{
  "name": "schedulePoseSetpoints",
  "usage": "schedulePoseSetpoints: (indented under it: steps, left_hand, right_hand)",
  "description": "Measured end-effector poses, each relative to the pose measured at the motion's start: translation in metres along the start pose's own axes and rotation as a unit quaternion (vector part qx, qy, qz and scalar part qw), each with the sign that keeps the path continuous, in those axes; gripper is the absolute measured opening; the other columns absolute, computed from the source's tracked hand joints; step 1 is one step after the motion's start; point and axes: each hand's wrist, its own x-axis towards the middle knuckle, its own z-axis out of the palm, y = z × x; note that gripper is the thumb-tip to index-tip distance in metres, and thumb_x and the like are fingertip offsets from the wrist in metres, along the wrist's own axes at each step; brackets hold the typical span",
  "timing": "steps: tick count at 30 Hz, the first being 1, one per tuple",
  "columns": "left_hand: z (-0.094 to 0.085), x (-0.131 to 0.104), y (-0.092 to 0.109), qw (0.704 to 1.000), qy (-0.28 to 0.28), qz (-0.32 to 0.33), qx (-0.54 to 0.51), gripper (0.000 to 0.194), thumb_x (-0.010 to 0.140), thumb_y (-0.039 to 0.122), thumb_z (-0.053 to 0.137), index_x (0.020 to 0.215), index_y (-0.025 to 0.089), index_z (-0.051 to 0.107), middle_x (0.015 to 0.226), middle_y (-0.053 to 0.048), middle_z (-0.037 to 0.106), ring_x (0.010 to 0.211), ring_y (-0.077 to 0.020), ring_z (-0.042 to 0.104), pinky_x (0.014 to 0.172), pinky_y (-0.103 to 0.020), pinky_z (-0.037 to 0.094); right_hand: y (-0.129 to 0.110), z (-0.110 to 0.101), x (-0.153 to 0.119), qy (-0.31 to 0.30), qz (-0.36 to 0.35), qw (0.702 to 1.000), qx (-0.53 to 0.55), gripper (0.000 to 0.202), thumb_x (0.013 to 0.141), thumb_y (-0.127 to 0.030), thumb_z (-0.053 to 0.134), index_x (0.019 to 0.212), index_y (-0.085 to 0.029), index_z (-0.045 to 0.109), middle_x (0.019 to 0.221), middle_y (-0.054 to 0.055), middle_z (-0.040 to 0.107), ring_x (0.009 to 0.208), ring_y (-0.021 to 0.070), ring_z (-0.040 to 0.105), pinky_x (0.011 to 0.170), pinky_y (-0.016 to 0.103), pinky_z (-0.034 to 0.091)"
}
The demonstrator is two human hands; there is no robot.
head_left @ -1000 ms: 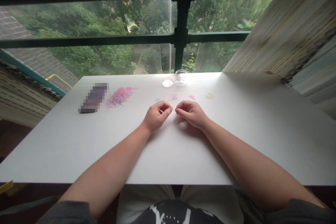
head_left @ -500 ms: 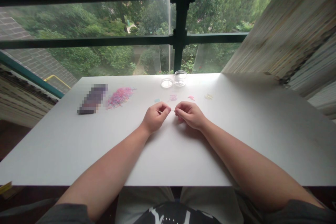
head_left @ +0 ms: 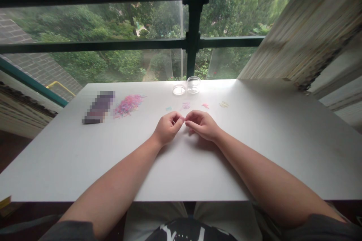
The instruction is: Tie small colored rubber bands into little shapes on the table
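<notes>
My left hand point(head_left: 169, 127) and my right hand point(head_left: 203, 125) meet over the middle of the white table point(head_left: 181, 169). Thumb and forefinger are pinched on each hand, with the fingertips almost touching. Whatever is between them is too small and hidden to make out. Just beyond my hands lie small clusters of thin coloured pieces, possibly little rubber bands: a teal cluster point(head_left: 169, 109), a lilac cluster point(head_left: 186, 106), a pink cluster point(head_left: 205, 105) and a pale yellow cluster point(head_left: 224, 104). Something pinkish shows beneath my right hand.
A loose heap of similar multicoloured pieces point(head_left: 128, 105) spreads at the left, beside a blurred-out dark oblong object point(head_left: 99, 107). At the back edge stand a clear round container point(head_left: 194, 85) and a clear round lid point(head_left: 179, 90). Window bars and a curtain point(head_left: 279, 30) border the table.
My fingertips have drawn closer together, the right hand shifting slightly left. The thin pale strand visible between them before is now hidden. The things on the table have stayed put.
</notes>
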Motion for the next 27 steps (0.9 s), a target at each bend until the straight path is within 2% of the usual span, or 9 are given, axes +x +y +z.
schedulePoseSetpoints:
  steps: [5, 14, 20, 27]
  left_hand:
    - [-0.0005, 0.0, -0.0007, 1.0, -0.008, -0.004, 0.001, 0.025, 0.081, 0.037, 0.051, 0.071, 0.015, 0.056, 0.061, 0.003, 0.049, 0.056, -0.0091, 0.042, 0.054, -0.021, 0.035]
    - [-0.0008, 0.0, -0.0018, 1.0, -0.022, 0.0, -0.009, 0.026, 0.083, 0.037, 0.049, 0.074, 0.014, 0.059, 0.065, 0.0, 0.056, 0.06, -0.0109, 0.047, 0.059, -0.023, 0.039]
    - [-0.0005, 0.0, -0.0027, 1.0, -0.014, -0.003, -0.002, 0.026, 0.082, 0.038, 0.05, 0.073, 0.015, 0.057, 0.062, 0.002, 0.051, 0.058, -0.0102, 0.044, 0.057, -0.022, 0.037]
    - [-0.0008, -0.0001, -0.0026, 1.0, -0.018, -0.003, 0.012, 0.026, 0.081, 0.038, 0.05, 0.073, 0.015, 0.058, 0.062, 0.002, 0.051, 0.057, -0.0099, 0.043, 0.056, -0.022, 0.036]
  right_hand:
    - [0.0008, 0.0005, 0.0006, 0.004, 0.01, 1.0, 0.003, 0.025, 0.075, -0.038, 0.062, 0.075, -0.015, 0.053, 0.062, -0.001, 0.055, 0.048, 0.0095, 0.056, 0.045, 0.022, 0.047]
    - [-0.0001, -0.0007, 0.0012, -0.007, 0.024, 1.0, -0.01, 0.023, 0.075, -0.037, 0.061, 0.078, -0.015, 0.055, 0.067, 0.0, 0.059, 0.051, 0.0095, 0.057, 0.048, 0.022, 0.048]
    - [-0.0003, -0.0024, -0.0003, -0.005, 0.019, 1.0, -0.015, 0.016, 0.076, -0.03, 0.059, 0.074, -0.017, 0.051, 0.061, -0.002, 0.057, 0.052, 0.0116, 0.059, 0.048, 0.022, 0.045]
    - [0.002, -0.0041, 0.0017, 0.008, -0.001, 1.0, -0.03, 0.011, 0.071, -0.025, 0.061, 0.071, -0.017, 0.052, 0.056, -0.003, 0.055, 0.048, 0.0094, 0.051, 0.047, 0.021, 0.04]
